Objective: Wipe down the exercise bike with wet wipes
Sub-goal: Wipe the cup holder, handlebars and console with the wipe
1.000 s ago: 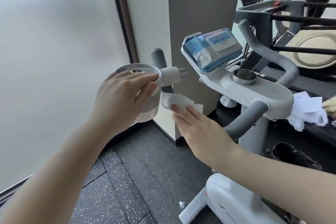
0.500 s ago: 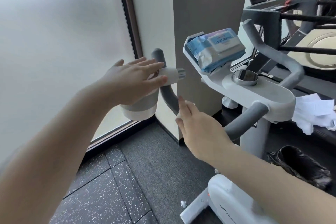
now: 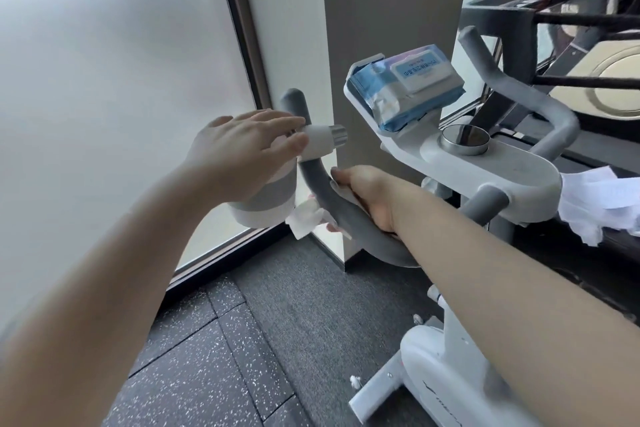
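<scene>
Gym floor (image 3: pixel 277 340), lower frame. Wipes pack (image 3: pixel 408 87), label unreadable, on console (image 3: pixel 491 163). Left hand (image 3: pixel 242 152) flat on cupholder (image 3: pixel 266 204); right hand (image 3: pixel 367 198) grips wipe (image 3: pixel 304 218) round handlebar (image 3: pixel 322 194).

Right hand (image 3: pixel 372 198) wrapped around curved grey foam handlebar (image 3: pixel 332 204), pressing crumpled white wet wipe (image 3: pixel 306 218) against it. Left hand (image 3: pixel 242 149) resting flat-fingered on white-and-grey cylindrical cup holder (image 3: pixel 266 204). Blue wipe packet (image 3: pixel 405 87) lying on white bike console (image 3: pixel 485 163).

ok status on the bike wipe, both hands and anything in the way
Left hand open, resting on cup holder. Right hand grips wet wipe around grey handlebar. Nothing blocking.
</scene>
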The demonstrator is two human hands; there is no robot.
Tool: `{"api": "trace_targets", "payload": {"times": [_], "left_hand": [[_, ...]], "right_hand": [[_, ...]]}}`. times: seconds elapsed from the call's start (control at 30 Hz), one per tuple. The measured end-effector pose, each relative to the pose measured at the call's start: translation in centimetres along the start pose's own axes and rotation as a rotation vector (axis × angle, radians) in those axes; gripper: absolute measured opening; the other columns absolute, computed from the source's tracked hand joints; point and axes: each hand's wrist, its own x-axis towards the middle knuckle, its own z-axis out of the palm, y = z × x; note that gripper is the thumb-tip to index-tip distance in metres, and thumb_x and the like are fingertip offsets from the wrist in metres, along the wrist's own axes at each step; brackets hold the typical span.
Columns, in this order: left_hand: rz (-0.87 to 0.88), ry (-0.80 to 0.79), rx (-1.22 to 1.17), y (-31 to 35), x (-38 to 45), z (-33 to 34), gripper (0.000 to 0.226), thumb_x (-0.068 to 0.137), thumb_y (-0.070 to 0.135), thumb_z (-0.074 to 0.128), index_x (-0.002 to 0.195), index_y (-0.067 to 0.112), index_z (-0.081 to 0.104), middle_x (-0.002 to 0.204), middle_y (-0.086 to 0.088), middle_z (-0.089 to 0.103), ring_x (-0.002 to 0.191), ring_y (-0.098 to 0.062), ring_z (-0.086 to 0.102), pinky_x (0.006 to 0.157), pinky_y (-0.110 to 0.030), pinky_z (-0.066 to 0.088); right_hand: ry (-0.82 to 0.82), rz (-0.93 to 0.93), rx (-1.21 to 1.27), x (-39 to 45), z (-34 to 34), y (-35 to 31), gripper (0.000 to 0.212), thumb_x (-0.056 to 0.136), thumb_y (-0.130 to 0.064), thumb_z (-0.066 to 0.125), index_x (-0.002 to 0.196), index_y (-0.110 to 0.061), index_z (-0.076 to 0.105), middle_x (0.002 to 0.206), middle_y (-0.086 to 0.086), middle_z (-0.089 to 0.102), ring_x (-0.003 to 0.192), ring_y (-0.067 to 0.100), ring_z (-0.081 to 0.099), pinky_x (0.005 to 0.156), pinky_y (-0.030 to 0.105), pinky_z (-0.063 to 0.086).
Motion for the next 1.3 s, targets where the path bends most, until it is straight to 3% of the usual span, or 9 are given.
{"api": "trace_targets", "payload": {"times": [0.07,0.2,0.3,0.4,0.57,0.73,0.97,1.13,1.3], "left_hand": [[-0.017,0.018,-0.054,-0.2,-0.1,0.0,0.052,0.093,0.062,0.021,0.139,0.049,0.043,0.148,0.028,0.036,0.137,-0.002,0.033,0.108,-0.031,0.023],[-0.022,0.061,-0.122,-0.7,-0.1,0.0,0.04,0.097,0.051,0.032,0.134,0.05,0.048,0.144,0.031,0.04,0.133,-0.003,0.038,0.101,-0.029,0.026],[-0.014,0.049,-0.135,-0.9,0.1,0.1,0.051,0.087,0.055,0.026,0.132,0.052,0.049,0.142,0.033,0.042,0.131,-0.004,0.041,0.097,-0.029,0.027],[-0.021,0.068,-0.185,-1.4,-0.1,0.1,0.052,0.083,0.057,0.028,0.129,0.054,0.051,0.14,0.034,0.044,0.13,-0.006,0.044,0.099,-0.032,0.032],[0.057,0.253,-0.251,-2.1,-1.8,1.2,0.048,0.092,0.049,0.028,0.125,0.041,0.062,0.133,0.033,0.047,0.12,0.019,0.036,0.109,-0.024,0.025],[0.103,0.49,-0.244,-2.1,-2.1,3.1,0.047,0.099,0.042,0.028,0.118,0.03,0.069,0.127,0.015,0.063,0.124,0.002,0.049,0.109,-0.034,0.037],[0.035,0.715,-0.332,-1.2,-2.4,4.9,0.04,0.1,0.027,0.036,0.104,0.019,0.075,0.12,0.007,0.068,0.115,-0.021,0.058,0.1,-0.039,0.042],[-0.012,0.773,-0.339,-0.5,-2.8,5.5,0.039,0.101,0.024,0.036,0.102,0.015,0.075,0.114,0.006,0.07,0.108,-0.024,0.058,0.098,-0.039,0.041],[0.009,0.776,-0.297,-1.0,-2.8,5.2,0.044,0.101,0.027,0.034,0.098,0.015,0.076,0.108,0.002,0.072,0.103,-0.028,0.061,0.096,-0.039,0.039]], "right_hand": [[0.175,-0.136,-0.168,0.4,1.6,-0.2,0.043,0.104,-0.037,0.032,0.098,-0.004,0.058,0.081,0.015,0.065,0.064,0.026,0.057,0.066,0.034,0.049],[0.336,-0.343,-1.029,-3.7,0.7,3.7,0.045,0.104,-0.04,0.019,0.12,-0.011,0.049,0.103,0.013,0.065,0.092,0.032,0.063,0.08,0.039,0.05],[0.669,-0.613,-1.478,-6.9,-1.4,7.9,0.035,0.103,-0.036,0.023,0.105,-0.019,0.053,0.089,-0.004,0.063,0.083,0.023,0.064,0.062,0.027,0.033],[0.951,-0.865,-1.37,-5.8,-1.2,9.8,0.036,0.095,-0.032,0.032,0.094,-0.014,0.064,0.073,-0.002,0.063,0.063,0.023,0.06,0.06,0.03,0.043],[0.961,-0.942,-1.286,-5.0,0.8,13.4,0.048,0.099,-0.027,0.033,0.139,-0.006,0.048,0.137,0.006,0.054,0.122,0.023,0.052,0.104,0.046,0.039],[1.106,-0.839,-1.225,-5.2,-0.6,13.1,0.052,0.102,-0.032,0.024,0.139,-0.004,0.049,0.141,0.009,0.052,0.131,0.028,0.047,0.113,0.046,0.028],[0.937,-0.877,-1.563,-1.7,4.4,10.7,0.048,0.098,-0.023,0.04,0.143,-0.006,0.043,0.154,0.011,0.032,0.141,0.03,0.032,0.115,0.043,0.028],[1.018,-1.029,-1.333,-4.9,-1.4,13.1,0.042,0.098,-0.021,0.049,0.139,-0.014,0.05,0.135,0.001,0.057,0.114,0.02,0.058,0.102,0.035,0.042],[0.825,-1.214,-1.248,-6.4,-9.2,13.6,0.032,0.097,-0.018,0.047,0.123,-0.009,0.064,0.128,0.0,0.062,0.126,0.016,0.053,0.11,0.045,0.035]]}}
